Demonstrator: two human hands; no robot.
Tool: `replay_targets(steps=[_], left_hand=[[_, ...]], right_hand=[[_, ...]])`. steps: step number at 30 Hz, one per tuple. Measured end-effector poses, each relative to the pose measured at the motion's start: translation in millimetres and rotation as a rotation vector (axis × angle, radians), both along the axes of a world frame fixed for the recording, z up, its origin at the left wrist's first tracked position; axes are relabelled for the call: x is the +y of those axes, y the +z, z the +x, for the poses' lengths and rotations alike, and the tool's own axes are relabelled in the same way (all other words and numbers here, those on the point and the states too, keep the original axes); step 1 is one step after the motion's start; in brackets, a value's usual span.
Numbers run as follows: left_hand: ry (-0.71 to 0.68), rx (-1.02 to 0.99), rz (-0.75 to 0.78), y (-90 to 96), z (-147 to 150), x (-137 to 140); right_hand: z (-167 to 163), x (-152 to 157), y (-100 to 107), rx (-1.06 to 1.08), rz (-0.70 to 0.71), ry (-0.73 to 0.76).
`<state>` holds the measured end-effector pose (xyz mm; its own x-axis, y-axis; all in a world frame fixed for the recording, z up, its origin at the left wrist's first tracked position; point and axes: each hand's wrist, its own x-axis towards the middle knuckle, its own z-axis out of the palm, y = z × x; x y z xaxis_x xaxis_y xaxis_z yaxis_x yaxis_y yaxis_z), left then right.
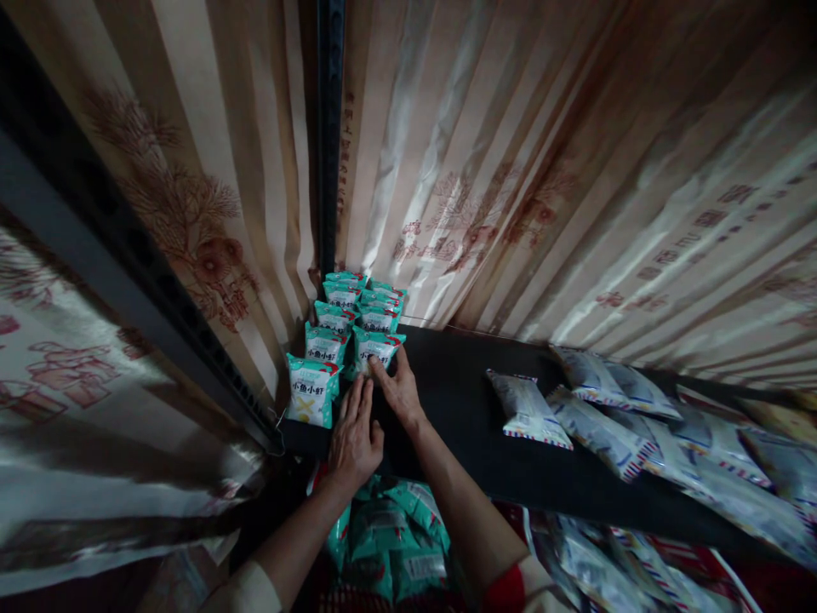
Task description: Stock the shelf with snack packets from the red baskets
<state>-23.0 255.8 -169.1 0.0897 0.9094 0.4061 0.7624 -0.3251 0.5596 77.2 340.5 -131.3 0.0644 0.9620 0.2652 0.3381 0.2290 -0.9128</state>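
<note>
Teal snack packets (322, 345): steady the front of the right row, lightly

Behind everything, pleated printed curtains (511, 170) and, at the corner, a dark metal post (328, 128). Beneath, a black shelf (453, 375), with the teal packets upright in two rows at its left end, one behind another. Well apart to the right, a spill of pale blue-white packets (529, 413), best left alone. Lower down, between the forearms, a loose pile of teal packets (383, 528).

Right hand (402, 392) and left hand (354, 438) both at the front packet (378, 342) of the right row. Probably wise to set its base flat and its face in line, without shoving the packets behind.

On the right, thumb over the packet's face, forefinger along its edge; a pinch likely, but impossible to tell with the far side hidden. On the left, fingers straight and pressed together, thumb apart, tips just by the packet's lower front, contact unclear. Good use for those tips: a gentle stop at the base. Smallest care: no squeeze on the crimped top seal, for fear of tipping or creasing.
</note>
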Motion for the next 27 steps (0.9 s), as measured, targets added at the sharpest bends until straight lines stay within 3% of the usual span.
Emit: replay_targets(steps=[9,14,18,22,24,27], left_hand=[[-0.01,0.047,-0.026,5.9,2,-4],[0.027,-0.016,0.02,-3.3,1,-5],[0.058,-0.098,0.052,-2.4,-1,-11],[0.04,-0.19,-0.024,5.2,6,-42],[-0.018,-0.215,-0.104,5.3,14,-67],[-0.103,-0.151,-0.363,-4.6,25,-104]], right_hand=[[6,0,-4,-0.026,-0.039,0.04],[6,-19,-11,-0.076,-0.026,-0.14],[16,-56,-13,-0.024,-0.027,-0.227],[26,-114,-15,0.111,0.004,-0.274],[31,-145,-22,0.114,-0.039,-0.273],[37,-188,-43,-0.013,-0.139,-0.237]])
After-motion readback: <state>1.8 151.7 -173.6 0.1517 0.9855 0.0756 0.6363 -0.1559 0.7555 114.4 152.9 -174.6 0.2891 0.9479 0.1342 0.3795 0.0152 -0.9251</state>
